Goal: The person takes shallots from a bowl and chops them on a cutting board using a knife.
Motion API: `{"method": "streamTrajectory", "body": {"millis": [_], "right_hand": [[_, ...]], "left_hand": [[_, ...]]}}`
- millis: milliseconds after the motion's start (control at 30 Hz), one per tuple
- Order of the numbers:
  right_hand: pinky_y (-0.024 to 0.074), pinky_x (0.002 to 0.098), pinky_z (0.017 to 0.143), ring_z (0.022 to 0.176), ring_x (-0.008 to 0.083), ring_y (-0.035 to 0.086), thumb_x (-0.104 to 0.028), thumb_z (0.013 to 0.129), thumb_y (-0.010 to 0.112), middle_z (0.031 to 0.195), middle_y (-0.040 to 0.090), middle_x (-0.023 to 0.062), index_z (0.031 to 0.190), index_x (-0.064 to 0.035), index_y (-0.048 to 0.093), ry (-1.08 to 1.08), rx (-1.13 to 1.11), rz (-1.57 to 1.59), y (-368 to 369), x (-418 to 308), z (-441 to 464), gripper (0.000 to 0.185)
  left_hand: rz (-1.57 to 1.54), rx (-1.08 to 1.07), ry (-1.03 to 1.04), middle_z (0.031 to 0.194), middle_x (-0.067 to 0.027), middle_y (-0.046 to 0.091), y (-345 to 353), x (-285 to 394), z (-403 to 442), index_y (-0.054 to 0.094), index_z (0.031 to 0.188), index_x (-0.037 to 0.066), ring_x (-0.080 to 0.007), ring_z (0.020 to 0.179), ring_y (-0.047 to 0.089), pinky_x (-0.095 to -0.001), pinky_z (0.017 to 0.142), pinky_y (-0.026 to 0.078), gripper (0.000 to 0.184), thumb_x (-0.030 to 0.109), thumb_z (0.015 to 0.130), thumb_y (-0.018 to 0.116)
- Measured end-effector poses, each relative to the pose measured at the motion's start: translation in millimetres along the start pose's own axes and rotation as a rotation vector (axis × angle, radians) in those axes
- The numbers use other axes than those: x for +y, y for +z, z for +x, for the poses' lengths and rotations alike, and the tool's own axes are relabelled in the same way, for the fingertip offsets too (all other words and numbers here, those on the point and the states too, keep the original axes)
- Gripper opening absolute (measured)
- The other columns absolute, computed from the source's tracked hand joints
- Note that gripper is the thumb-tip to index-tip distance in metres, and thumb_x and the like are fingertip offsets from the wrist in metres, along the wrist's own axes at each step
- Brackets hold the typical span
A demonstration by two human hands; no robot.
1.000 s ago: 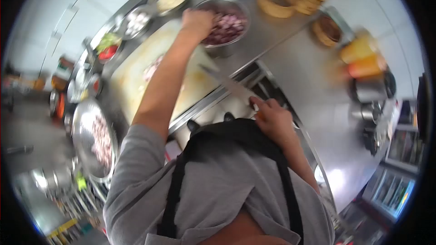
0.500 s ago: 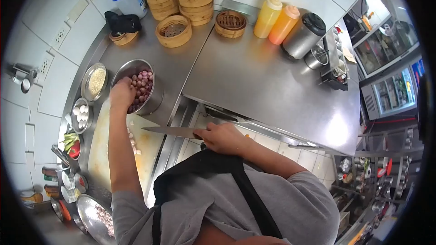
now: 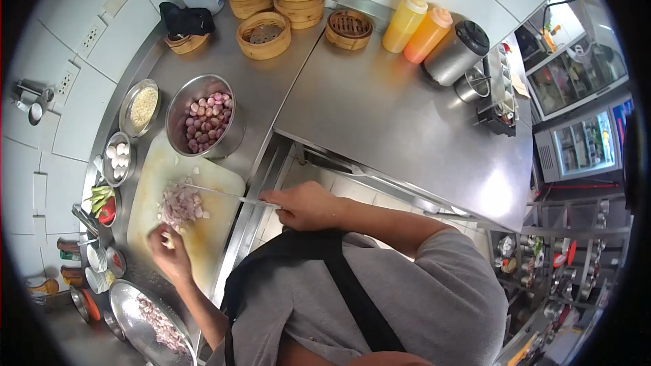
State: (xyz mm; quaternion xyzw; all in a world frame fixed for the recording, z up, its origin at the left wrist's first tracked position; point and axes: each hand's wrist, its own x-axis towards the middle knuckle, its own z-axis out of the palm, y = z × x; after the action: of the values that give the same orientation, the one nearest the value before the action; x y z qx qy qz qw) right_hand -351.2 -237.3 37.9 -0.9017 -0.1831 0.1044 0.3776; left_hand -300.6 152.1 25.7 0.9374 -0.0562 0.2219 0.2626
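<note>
My right hand is closed round the handle of a knife. Its narrow-looking blade reaches left over the white cutting board, the tip at a pile of chopped purple shallots. Just below that pile, my left hand has its fingers curled together. Something small and pale shows at the fingertips, too small to name. A deep metal pot of whole peeled shallots stands at the board's far end.
Along the wall side are bowls of minced pale bits, eggs and vegetables. A large metal bowl with chopped pieces sits near me. Bamboo steamers and squeeze bottles line the back.
My left hand has come out of the shallot pot and down to the board. The knife has swung over the board. The chopped pile, earlier mostly behind my arm, now shows.
</note>
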Motion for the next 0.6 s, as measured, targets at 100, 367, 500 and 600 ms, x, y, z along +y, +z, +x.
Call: {"method": "streamTrajectory", "body": {"millis": [100, 367, 500, 600], "right_hand": [[0.0556, 0.0590, 0.070, 0.075, 0.0449, 0.071, -0.022, 0.100, 0.059, 0.081, 0.070, 0.0203, 0.147, -0.0157, 0.053, -0.011, -0.058, -0.026, -0.3, -23.0, 14.1, 0.048], [0.0534, 0.0605, 0.075, 0.078, 0.0482, 0.071, -0.020, 0.099, 0.055, 0.082, 0.070, 0.0237, 0.156, -0.0156, 0.046, -0.053, -0.227, -0.059, 20.7, -61.0, 35.4, 0.058], [0.0533, 0.0607, 0.074, 0.077, 0.0487, 0.070, -0.017, 0.097, 0.054, 0.083, 0.071, 0.0271, 0.170, -0.0246, 0.032, 0.045, -0.282, -0.188, 21.9, -73.1, 33.1, 0.077], [0.0540, 0.0591, 0.072, 0.074, 0.0467, 0.070, -0.013, 0.096, 0.056, 0.079, 0.070, 0.0259, 0.171, -0.0263, 0.031, -0.019, -0.289, -0.229, 19.2, -81.6, 37.7, 0.080]], "left_hand": [[0.014, -0.109, -0.026, 0.100, -0.0131, 0.068, 6.2, -17.9, -47.1, 0.071, 0.114, 0.003, -0.0276, 0.080, 0.058, -0.0409, 0.076, 0.052, 0.023, 0.001, 0.092, 0.072], [-0.131, -0.022, -0.041, 0.098, -0.0163, 0.070, 36.8, -42.9, -71.9, 0.073, 0.107, 0.003, -0.0369, 0.094, 0.069, -0.0440, 0.086, 0.056, 0.014, 0.004, 0.092, 0.074], [-0.113, -0.024, -0.063, 0.102, -0.0148, 0.073, 22.5, -26.4, -67.4, 0.078, 0.110, 0.007, -0.0360, 0.095, 0.070, -0.0429, 0.088, 0.057, 0.018, 0.005, 0.093, 0.073], [-0.210, -0.015, -0.133, 0.096, -0.0139, 0.071, 22.2, -32.4, -65.8, 0.074, 0.102, 0.006, -0.0345, 0.092, 0.070, -0.0437, 0.083, 0.057, 0.013, 0.007, 0.089, 0.075]]}}
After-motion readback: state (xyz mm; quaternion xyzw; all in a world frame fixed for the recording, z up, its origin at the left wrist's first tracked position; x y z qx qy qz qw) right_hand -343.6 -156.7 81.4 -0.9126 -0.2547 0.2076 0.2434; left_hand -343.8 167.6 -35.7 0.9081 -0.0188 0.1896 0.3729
